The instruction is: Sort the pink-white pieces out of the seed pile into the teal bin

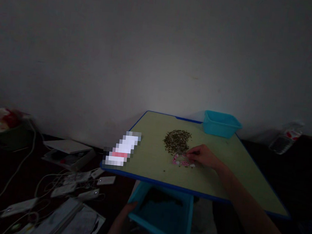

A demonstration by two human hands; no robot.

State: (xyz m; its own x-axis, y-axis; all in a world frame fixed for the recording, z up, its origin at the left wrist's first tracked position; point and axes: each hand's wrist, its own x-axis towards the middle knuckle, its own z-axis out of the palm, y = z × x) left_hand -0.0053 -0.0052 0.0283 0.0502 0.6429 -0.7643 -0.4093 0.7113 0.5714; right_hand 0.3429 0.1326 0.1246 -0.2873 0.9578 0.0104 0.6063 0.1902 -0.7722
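My right hand [203, 155] rests on a small yellow-green table [222, 175] with a blue rim. Its fingers are curled at the lower edge of a heap of small dark seeds [177, 140], pinched over a cluster of pink and white bits [182, 162]. What the fingertips hold is too small to make out. My left hand [130, 207] grips the left rim of a teal plastic tub [164, 215] held below the table's near edge. Dark material lies inside that tub.
A second teal tub [220, 123] stands at the table's far corner by the wall. A blurred-out flat object [122, 148] lies on the table's left corner. Cables, chargers and papers [63, 189] cover the dark floor at left. A plastic bottle [285, 138] lies at right.
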